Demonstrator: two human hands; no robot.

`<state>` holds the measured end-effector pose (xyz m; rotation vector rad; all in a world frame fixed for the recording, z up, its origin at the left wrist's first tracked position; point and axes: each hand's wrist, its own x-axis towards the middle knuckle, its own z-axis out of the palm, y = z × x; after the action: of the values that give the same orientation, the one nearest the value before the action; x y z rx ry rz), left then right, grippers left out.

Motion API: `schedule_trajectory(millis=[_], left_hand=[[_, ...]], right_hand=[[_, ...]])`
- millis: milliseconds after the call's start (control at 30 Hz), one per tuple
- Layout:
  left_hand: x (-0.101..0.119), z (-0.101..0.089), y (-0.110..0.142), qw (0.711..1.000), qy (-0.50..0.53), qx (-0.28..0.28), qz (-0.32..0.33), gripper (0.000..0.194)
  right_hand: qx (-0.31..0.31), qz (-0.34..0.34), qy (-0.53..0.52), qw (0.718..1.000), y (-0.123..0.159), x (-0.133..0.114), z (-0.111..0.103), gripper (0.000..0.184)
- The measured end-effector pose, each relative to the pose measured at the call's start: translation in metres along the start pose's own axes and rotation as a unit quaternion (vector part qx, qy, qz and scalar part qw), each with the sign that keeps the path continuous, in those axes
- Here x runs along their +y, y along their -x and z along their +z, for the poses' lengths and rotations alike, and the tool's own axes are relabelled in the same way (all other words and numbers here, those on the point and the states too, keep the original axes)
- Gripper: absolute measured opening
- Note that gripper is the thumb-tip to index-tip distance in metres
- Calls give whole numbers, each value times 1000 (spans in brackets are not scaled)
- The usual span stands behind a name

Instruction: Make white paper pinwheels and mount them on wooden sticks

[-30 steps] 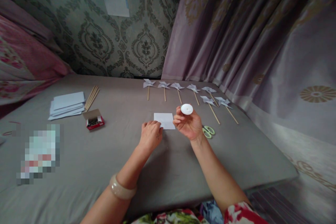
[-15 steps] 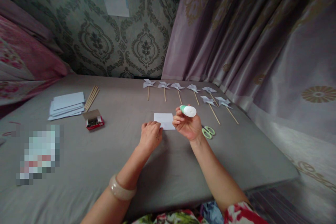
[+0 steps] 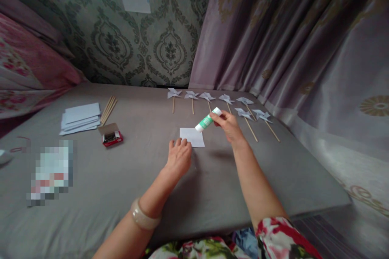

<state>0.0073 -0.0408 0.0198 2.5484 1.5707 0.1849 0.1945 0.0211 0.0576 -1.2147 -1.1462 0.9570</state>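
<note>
A small white paper square [image 3: 192, 136] lies on the grey bed sheet [image 3: 152, 186]. My left hand [image 3: 179, 156] rests flat at its near left corner, fingers spread, fingertips at the paper's edge. My right hand [image 3: 229, 126] grips a green and white glue stick [image 3: 208, 119], tilted down to the left so its tip hovers over the paper's far right corner.
Several white paper pinwheels on wooden sticks [image 3: 225, 103] lie in a row at the back. A paper stack [image 3: 80, 118], loose sticks [image 3: 107, 109] and a small open red box [image 3: 111, 135] sit at the left. Curtains [image 3: 304, 48] hang along the right edge.
My right hand turned the glue stick from pointing at me and carried it forward and down over the paper. My left hand slid slightly toward the paper's near edge.
</note>
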Motion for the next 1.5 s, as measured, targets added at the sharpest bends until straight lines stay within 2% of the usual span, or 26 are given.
schedule_trajectory(millis=[100,300,800,967,1267,1500], left_hand=[[2,1,1,1000,-19,-22,6,25],[10,-3,4,999,-28,-38,15,28],[12,-1,3,999,-24,-41,15,27],[11,0,2,999,-25,-38,12,28],[8,8,-1,1000,-16,-11,-9,26],[7,14,-6,999,-43,-7,-16,29]], right_hand=[[-27,-76,118,990,-6,-1,3,33],[-57,-149,324,932,-7,8,12,30],[-109,-207,426,874,0,25,25,23],[-110,-220,435,866,2,27,27,24],[-137,-195,409,881,3,35,30,21],[-150,-132,392,898,4,38,32,22]])
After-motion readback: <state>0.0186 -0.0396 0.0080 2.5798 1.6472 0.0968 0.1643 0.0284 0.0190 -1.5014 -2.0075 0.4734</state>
